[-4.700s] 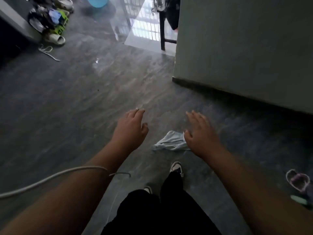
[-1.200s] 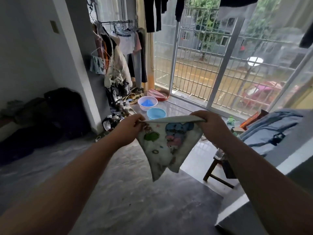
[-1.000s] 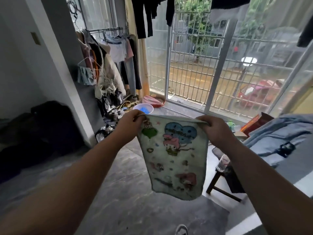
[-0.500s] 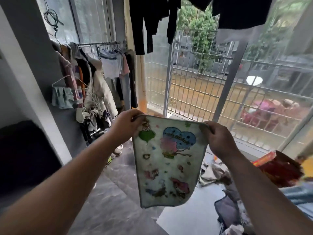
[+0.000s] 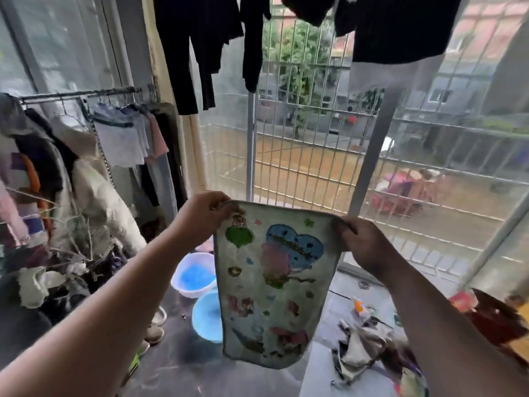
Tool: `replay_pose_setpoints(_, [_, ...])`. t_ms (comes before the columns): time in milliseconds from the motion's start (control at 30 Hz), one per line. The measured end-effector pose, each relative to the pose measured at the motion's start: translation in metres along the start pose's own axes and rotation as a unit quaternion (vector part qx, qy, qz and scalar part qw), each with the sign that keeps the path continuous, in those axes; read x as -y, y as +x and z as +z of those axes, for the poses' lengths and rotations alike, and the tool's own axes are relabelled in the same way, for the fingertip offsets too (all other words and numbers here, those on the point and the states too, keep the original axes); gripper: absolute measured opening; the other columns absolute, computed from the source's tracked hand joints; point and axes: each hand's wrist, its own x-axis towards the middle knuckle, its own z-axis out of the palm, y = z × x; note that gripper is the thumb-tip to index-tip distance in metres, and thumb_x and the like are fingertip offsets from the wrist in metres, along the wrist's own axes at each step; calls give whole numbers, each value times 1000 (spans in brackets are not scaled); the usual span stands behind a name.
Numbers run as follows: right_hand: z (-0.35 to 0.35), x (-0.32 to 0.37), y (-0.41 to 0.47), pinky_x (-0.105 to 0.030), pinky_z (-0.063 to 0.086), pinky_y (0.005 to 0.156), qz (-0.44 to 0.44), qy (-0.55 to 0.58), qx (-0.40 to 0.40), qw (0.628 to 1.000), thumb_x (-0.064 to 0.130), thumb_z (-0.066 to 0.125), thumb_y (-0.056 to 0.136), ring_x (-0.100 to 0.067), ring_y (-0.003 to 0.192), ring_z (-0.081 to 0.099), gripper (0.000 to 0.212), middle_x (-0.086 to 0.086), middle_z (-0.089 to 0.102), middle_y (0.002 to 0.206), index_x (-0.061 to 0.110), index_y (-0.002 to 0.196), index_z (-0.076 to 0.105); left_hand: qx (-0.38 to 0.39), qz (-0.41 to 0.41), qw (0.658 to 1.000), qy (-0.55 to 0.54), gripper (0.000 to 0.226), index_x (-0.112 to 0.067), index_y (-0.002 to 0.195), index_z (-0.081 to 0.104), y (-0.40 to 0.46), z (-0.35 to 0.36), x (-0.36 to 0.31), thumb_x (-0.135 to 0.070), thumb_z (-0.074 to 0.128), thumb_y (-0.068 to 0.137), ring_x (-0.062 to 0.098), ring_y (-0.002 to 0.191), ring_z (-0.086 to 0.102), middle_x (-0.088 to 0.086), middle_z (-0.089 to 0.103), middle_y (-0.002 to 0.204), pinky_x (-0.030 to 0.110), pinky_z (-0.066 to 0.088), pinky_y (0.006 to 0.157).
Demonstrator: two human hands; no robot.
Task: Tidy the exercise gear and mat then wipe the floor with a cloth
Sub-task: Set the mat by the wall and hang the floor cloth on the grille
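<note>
Two hands pinch the cloth's [image 5: 274, 285] top corners: left hand [image 5: 204, 216] at 10 o'clock, right hand [image 5: 363, 243] at 2. Cloth, on the floor seconds ago, now hangs spread at the balcony; wiping looks finished.

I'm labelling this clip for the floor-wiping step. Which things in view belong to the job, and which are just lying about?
Belongs to the job:
- printed cloth
- left hand and right hand, each pinching a top corner

Just lying about:
- two basins
- clothes rack
- dark hanging garments
- crumpled clothes
</note>
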Motion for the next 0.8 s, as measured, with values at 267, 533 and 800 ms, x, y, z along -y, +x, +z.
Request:
replay_pose_setpoints(267, [-2,-34,147,-58,55,79,50,-3,-85,995,42,50,99,-30,84,68,28,-6,71,85,26,90,71,58,35,996,-50,12,-13,82,68,196,46,27,-12,62,94,5,47,58,9,66,69,20,47,43])
replay_pose_setpoints(533, [-37,-107,299,-46,56,64,55,-47,-118,990,34,53,99,-18,62,61,25,-11,69,81,17,93,71,72,56,992,-88,13,-31,81,71,359,138,59,-21,70,90,35,73,71,11,74,79,52,60,68])
replay_pose_setpoints(800, [-70,-199,490,-49,61,66,105,173,-129,971,16,52,101,-34,87,68,19,-19,67,105,22,99,69,45,89,995,-7,27,-30,87,68,516,227,53,-3,70,86,-2,77,65,-12,70,84,8,48,69])
